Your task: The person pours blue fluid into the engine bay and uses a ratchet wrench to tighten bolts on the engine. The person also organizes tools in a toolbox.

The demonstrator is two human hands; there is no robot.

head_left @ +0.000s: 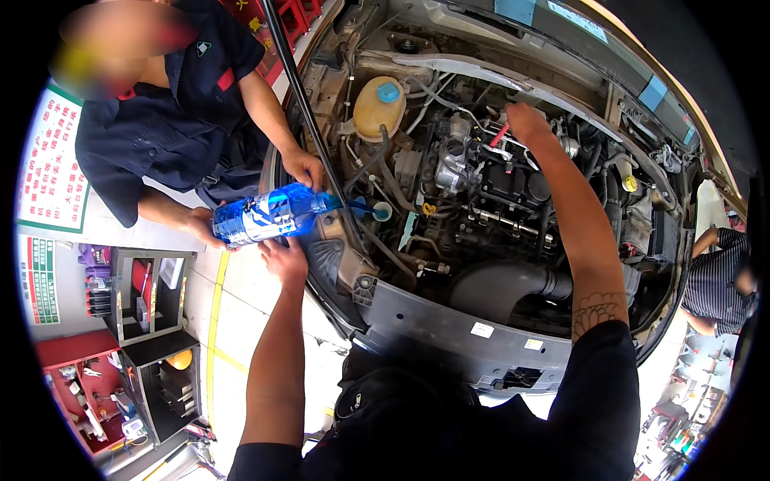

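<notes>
My left hand (285,261) is against the underside of a clear plastic bottle of blue fluid (255,218), fingers curled at it and partly hidden. A co-worker's two hands also hold this bottle, one at its base and one near its neck. The bottle lies tilted, its neck toward an open white filler mouth (382,212) at the engine bay's left side; blue shows between them. Over the back of the engine (513,188), my right hand (526,124) is closed around a slim red tool (500,135), whose exact kind I cannot make out.
A black prop rod (301,88) slants past the co-worker (172,120). Near it sits a yellowed coolant tank (377,108) with a blue cap. A black intake duct (505,284) and front cover panel (449,325) lie nearest me. Shelves (152,345) stand left; another person (718,276) is right.
</notes>
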